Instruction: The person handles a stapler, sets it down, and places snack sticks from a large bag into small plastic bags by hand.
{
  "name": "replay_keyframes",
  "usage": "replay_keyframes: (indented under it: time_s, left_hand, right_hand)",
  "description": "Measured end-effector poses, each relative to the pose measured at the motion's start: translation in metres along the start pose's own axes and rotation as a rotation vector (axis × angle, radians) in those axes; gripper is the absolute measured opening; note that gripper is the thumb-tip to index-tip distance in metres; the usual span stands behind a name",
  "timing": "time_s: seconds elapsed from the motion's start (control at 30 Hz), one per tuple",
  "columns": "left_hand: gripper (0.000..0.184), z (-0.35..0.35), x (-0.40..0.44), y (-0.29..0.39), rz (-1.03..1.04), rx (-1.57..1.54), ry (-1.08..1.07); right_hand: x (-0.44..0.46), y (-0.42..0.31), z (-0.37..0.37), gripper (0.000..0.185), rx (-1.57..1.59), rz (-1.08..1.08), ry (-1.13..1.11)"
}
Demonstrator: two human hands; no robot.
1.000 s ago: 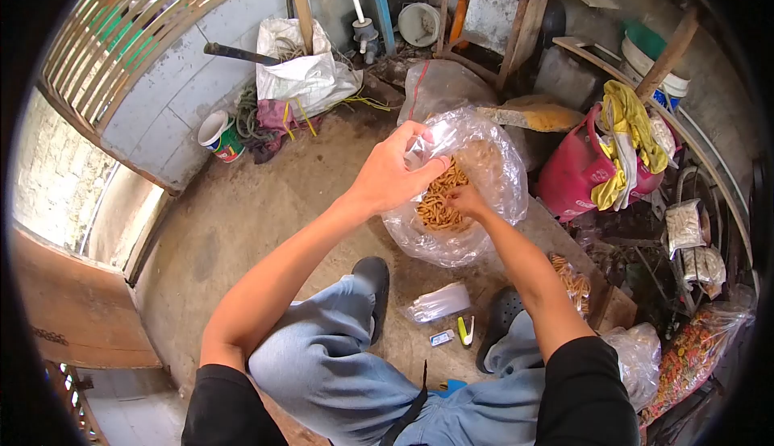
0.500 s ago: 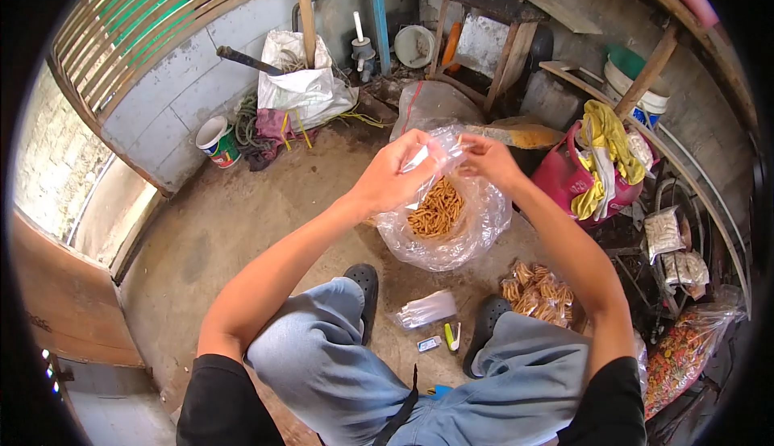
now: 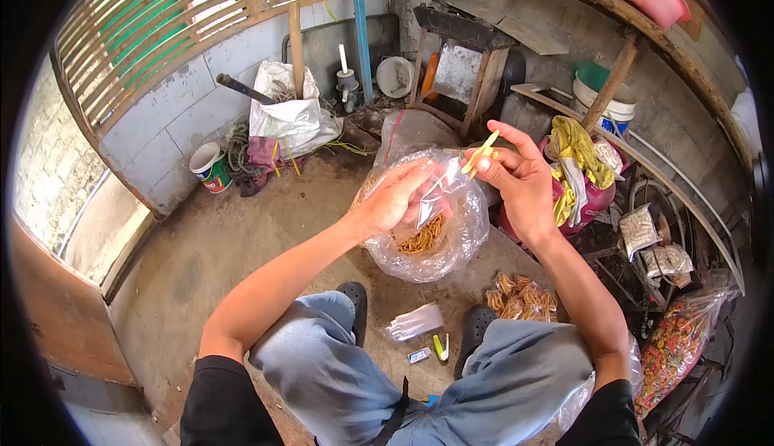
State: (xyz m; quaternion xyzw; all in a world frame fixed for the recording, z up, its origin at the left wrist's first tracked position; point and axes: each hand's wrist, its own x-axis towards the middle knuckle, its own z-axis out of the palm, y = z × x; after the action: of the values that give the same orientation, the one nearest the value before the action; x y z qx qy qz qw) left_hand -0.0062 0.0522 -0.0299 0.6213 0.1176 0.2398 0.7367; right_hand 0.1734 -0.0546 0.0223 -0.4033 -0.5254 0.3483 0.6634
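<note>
From where I stand, going by the head view, the right hand (image 3: 522, 192) is raised with its grip pinched on a yellow stick (image 3: 482, 154) between thumb and fingers. The stick is slim, its long axis slanting, the upper end pointing up and to the right, the lower end down and left towards the other hand; I can't tell whether it is one piece or several together.

The left hand (image 3: 397, 200) is just beside it, its grip closed round a small clear bag (image 3: 439, 188). That bag is thin, glossy plastic, creased and catching the light, its long axis leaning from lower left to upper right, with the upper end near the stick.

Below both hands, on the floor (image 3: 242, 257), sits a large clear bag (image 3: 463, 240), crinkled and roundish, spread around a heap of brown sticks (image 3: 421, 240), short, thin and rough-looking. The floor itself is bare concrete, scuffed and stained.

Nearer the feet lies a flat stack of clear bags (image 3: 415, 322), shiny and soft-edged, with a green-and-white tool (image 3: 440, 348) and a little blue-and-white box (image 3: 418, 355) near it. To the right, filled packets (image 3: 520, 298) lie heaped, golden sticks showing through the plastic
</note>
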Motion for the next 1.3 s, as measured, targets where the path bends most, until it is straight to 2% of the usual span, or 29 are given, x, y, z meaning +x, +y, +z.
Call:
replay_keyframes:
  time_s: [0.2, 0.33, 0.4, 0.5, 0.6, 0.73, 0.8, 0.93, 1.0, 1.07, 1.1, 1.2, 1.23, 1.27, 1.3]
  left_hand:
    - [0.039, 0.006, 0.003, -0.002, 0.041, -0.171, -0.041]
    - [0.039, 0.01, 0.003, 0.0, 0.084, -0.189, -0.029]
    - [0.039, 0.012, 0.002, 0.002, 0.097, -0.182, -0.032]
    - [0.036, 0.018, -0.003, 0.007, 0.149, -0.248, -0.034]
    - [0.033, 0.018, -0.005, 0.011, 0.177, -0.246, -0.045]
    - [0.03, 0.019, -0.004, 0.012, 0.163, -0.107, 0.019]
    - [0.03, 0.023, -0.007, 0.018, 0.176, -0.103, 0.051]
    - [0.027, 0.017, -0.006, 0.016, 0.154, 0.058, 0.071]
    - [0.026, 0.016, -0.006, 0.013, 0.141, 0.127, 0.094]
    - [0.027, 0.017, -0.005, 0.011, 0.266, 0.325, 0.106]
    - [0.027, 0.016, -0.005, 0.01, 0.265, 0.323, 0.105]
    - [0.033, 0.013, -0.004, 0.014, 0.286, 0.443, 0.146]
    - [0.036, 0.013, -0.005, 0.021, 0.164, 0.318, 0.166]
    - [0.038, 0.013, -0.006, 0.025, 0.043, 0.194, 0.184]
    - [0.038, 0.012, -0.006, 0.025, 0.043, 0.194, 0.183]
  right_hand:
    - [-0.005, 0.007, 0.01, 0.046, -0.031, -0.126, -0.018]
    - [-0.006, 0.009, 0.01, 0.039, -0.08, -0.124, -0.015]
    - [-0.007, 0.006, 0.01, 0.029, -0.039, 0.019, -0.08]
    - [-0.009, 0.006, 0.01, 0.021, -0.101, 0.065, -0.078]
    - [-0.007, 0.012, 0.006, 0.019, -0.235, -0.03, -0.085]
    - [-0.006, 0.009, 0.003, 0.02, -0.373, -0.109, -0.131]
    - [-0.006, 0.006, 0.002, 0.022, -0.359, -0.012, -0.139]
    - [-0.007, 0.002, 0.0, 0.02, -0.281, 0.008, -0.125]
    - [-0.008, 0.001, -0.003, 0.018, -0.448, -0.129, -0.199]
    - [-0.007, 0.009, -0.012, 0.017, -0.511, -0.16, -0.261]
    - [-0.007, 0.013, -0.016, 0.017, -0.576, -0.195, -0.325]
    - [-0.009, 0.016, -0.016, 0.014, -0.435, -0.075, -0.223]
    - [-0.01, 0.015, -0.015, 0.014, -0.434, -0.074, -0.223]
    - [-0.01, 0.013, -0.012, 0.015, -0.414, -0.108, -0.125]
    - [-0.01, 0.011, -0.01, 0.015, -0.393, -0.142, -0.027]
